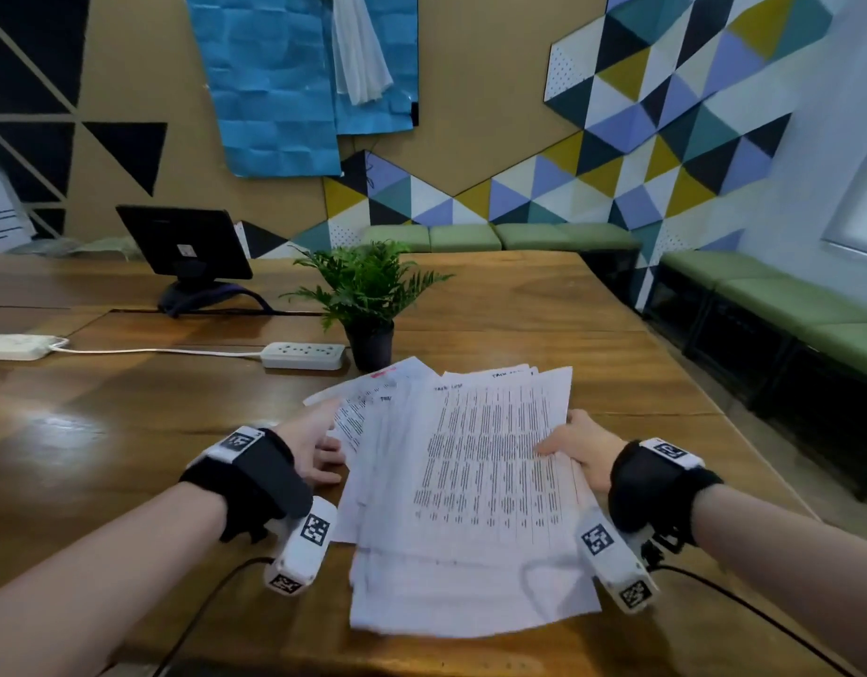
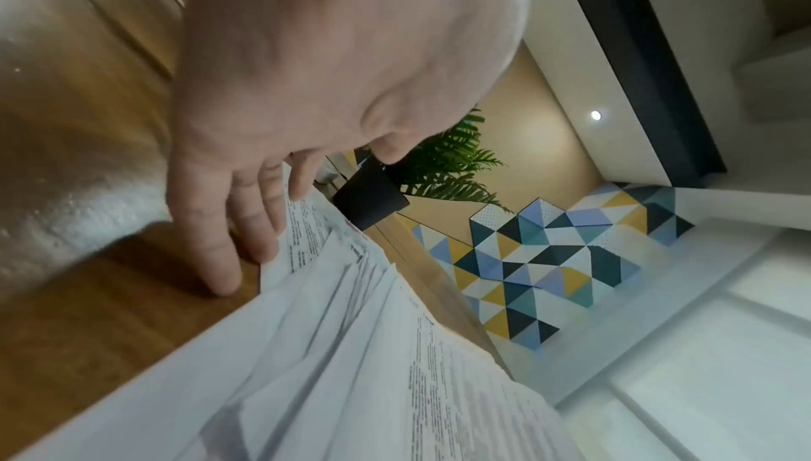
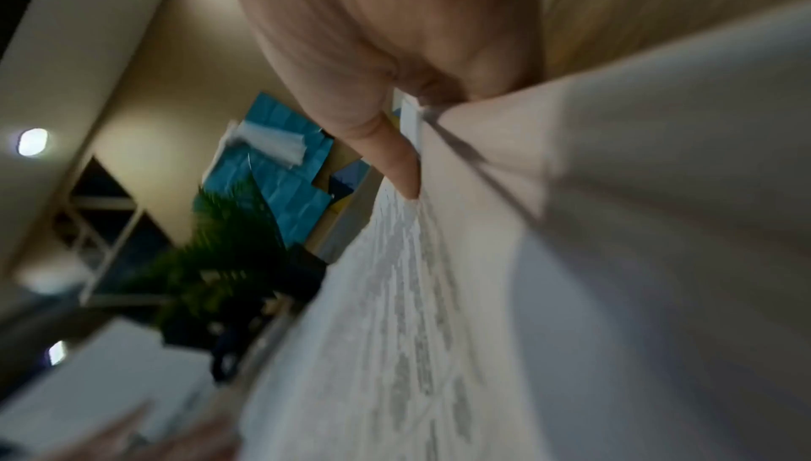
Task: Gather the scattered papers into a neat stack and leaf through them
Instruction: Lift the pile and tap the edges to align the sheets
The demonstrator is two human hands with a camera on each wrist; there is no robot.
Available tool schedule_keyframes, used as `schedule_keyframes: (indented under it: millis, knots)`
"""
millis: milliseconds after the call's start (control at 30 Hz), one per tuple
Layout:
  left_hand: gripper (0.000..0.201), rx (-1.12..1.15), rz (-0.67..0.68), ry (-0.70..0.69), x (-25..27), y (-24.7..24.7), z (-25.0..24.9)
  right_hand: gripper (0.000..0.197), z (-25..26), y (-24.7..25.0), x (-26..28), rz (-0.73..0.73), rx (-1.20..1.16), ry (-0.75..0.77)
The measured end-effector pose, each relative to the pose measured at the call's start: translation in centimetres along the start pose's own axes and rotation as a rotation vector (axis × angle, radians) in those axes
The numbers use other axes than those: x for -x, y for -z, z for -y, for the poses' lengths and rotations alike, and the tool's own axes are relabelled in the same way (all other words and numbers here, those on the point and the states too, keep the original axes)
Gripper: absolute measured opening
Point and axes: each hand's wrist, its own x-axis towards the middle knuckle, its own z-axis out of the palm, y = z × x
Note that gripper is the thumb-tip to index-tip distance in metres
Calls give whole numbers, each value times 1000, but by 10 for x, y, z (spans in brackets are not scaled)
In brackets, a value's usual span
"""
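A loose, fanned pile of printed papers (image 1: 470,471) lies on the wooden table (image 1: 128,432), its sheets askew and spread toward the far left. My left hand (image 1: 314,447) is at the pile's left edge, fingers straight. In the left wrist view the fingertips (image 2: 219,281) rest on the wood against the papers (image 2: 351,347). My right hand (image 1: 578,447) holds the pile's right edge, the thumb (image 3: 386,153) lying on the top sheet (image 3: 395,295) and the fingers hidden beneath.
A potted fern (image 1: 368,295) stands just behind the papers, with a power strip (image 1: 304,355) to its left. Farther left are a second strip (image 1: 16,345) and a tablet on a stand (image 1: 187,246). Green benches (image 1: 788,305) run past the table's right edge.
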Motion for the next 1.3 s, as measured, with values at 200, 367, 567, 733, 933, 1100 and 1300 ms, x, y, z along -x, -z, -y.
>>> schedule_keyframes:
  millis: [200, 367, 567, 733, 933, 1100, 1300]
  knots:
    - [47, 86, 23, 40, -2, -7, -2, 79, 3, -21, -21, -230, 438, 44]
    - [11, 105, 19, 1, -5, -23, 1, 50, 20, -28, -21, -119, 321, 3]
    - [55, 39, 97, -93, -14, -39, 2, 65, 15, -31, -24, -9, 398, -32]
    - [55, -79, 37, -433, 8, -47, 1, 49, 8, -10, -23, 128, 139, -39]
    - [68, -274, 22, -929, 49, -56, -20, 47, -9, 18, -7, 290, -125, 7]
    - [57, -150, 13, -1040, 75, -47, -57, 43, 28, 33, 16, 44, -351, 338]
    - [35, 52, 12, -1049, 83, -43, -80, 44, 80, 42, 25, 116, -647, 605]
